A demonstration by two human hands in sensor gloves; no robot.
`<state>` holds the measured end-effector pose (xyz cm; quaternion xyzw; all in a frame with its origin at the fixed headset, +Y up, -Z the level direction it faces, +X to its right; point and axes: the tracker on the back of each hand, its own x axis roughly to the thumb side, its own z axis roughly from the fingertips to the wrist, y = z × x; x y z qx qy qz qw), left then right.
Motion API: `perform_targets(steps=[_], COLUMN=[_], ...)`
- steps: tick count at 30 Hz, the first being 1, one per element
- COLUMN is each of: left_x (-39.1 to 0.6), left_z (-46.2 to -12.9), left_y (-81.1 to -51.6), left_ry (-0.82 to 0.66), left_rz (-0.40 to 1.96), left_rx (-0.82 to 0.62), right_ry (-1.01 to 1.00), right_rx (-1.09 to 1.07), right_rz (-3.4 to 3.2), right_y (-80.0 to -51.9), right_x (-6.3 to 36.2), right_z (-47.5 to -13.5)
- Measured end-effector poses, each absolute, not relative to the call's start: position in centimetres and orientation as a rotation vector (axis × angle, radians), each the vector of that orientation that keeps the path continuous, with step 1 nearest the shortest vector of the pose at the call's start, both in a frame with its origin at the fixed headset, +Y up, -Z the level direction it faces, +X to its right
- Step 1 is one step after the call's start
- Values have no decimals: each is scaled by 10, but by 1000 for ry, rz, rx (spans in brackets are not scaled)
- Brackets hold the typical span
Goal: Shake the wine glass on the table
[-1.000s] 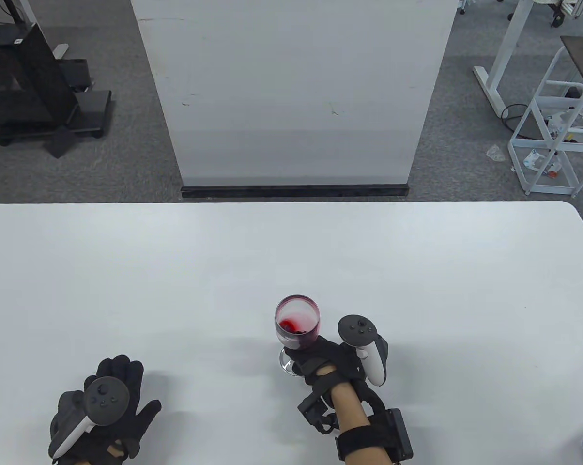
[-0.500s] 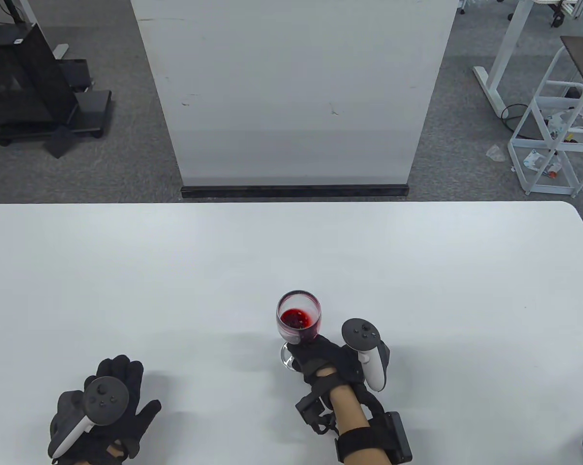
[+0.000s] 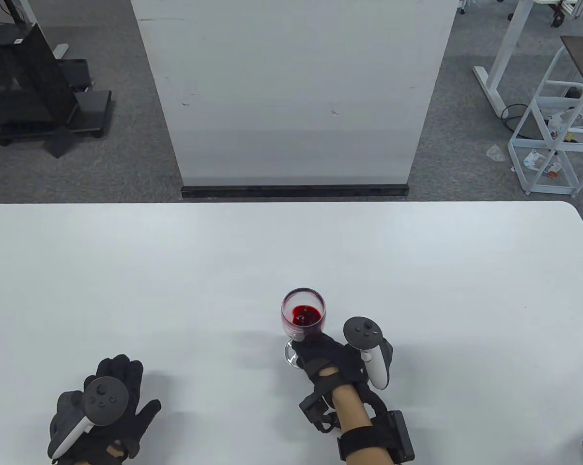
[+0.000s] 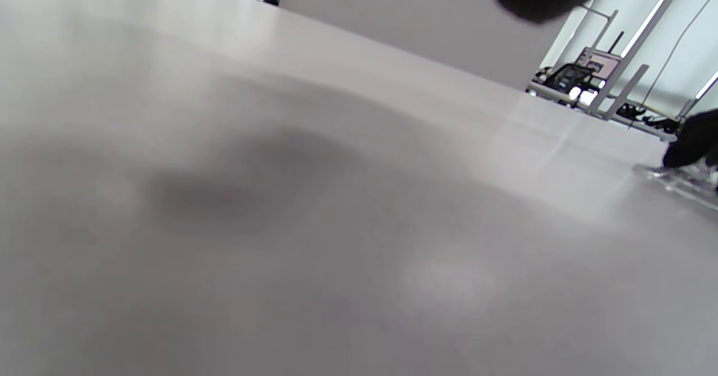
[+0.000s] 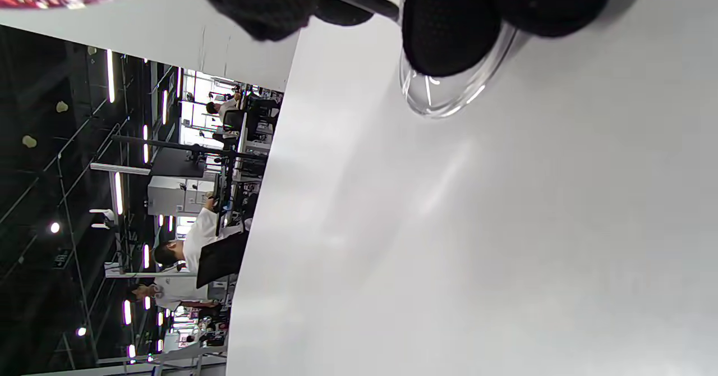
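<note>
The right hand [image 3: 328, 358] holds the wine glass [image 3: 303, 317] low by its stem – the bowl stands straight up above it. The left hand [image 3: 102, 411] lies flat and empty, far off – so the right one does the shaking

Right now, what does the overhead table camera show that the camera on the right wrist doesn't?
Only the table view shows the wine glass bowl whole, with red liquid in it, and the left hand resting palm down on the table, away from the glass. Only the right wrist view shows the glass's clear foot close up, flat on the table, with the right hand's gloved fingers over it. Both show the right hand holding the glass low, at the stem and foot, on the white table.
</note>
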<state>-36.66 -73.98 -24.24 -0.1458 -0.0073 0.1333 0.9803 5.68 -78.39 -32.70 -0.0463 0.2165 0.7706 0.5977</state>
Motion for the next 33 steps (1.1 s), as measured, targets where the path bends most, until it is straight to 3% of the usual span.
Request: perform_targets(steps=[11, 15, 20, 23, 28, 33], left_x=[-367, -368, -367, -367, -368, -368], left_z=[-243, -242, -243, -243, -243, -243], left_y=[-741, -740, -742, -741, -741, -742], left_ry=[-15, -11, -13, -13, -12, -12], left_rz=[267, 271, 266, 271, 273, 272], left_rx=[-298, -289, -302, -293, -302, -299], right_ry=[590, 496, 603, 496, 600, 517], right_rx=[-46, -100, -46, -108, -48, -114], right_rz=[1891, 1833, 1888, 1824, 1865, 1781], right_y=[-777, -784, -778, -785, -780, -788], right_x=[56, 59, 62, 61, 61, 59], right_z=[-330, -329, -331, -329, -331, -328])
